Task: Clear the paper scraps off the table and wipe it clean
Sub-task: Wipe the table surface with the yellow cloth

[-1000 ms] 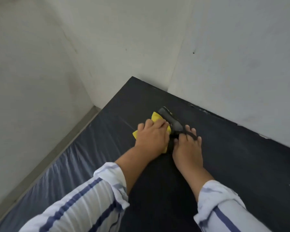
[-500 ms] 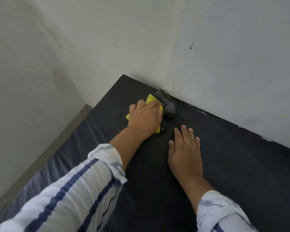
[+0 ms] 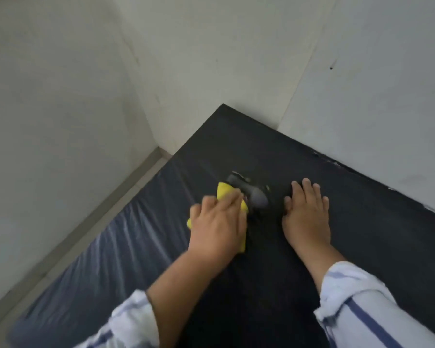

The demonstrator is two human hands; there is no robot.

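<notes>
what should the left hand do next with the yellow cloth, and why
Probably draw the yellow cloth back across the table, away from the dark object: the left hand presses flat on it, and its far edge meets that object.

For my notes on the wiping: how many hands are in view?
2. The left hand presses the yellow cloth; the right hand lies flat on the black table.

White corner walls (image 3: 211, 59), pale floor strip (image 3: 86, 234), blurred dark grey object (image 3: 251, 194)

Bare room: plain walls (image 3: 211, 59), black table (image 3: 362, 222)
</notes>
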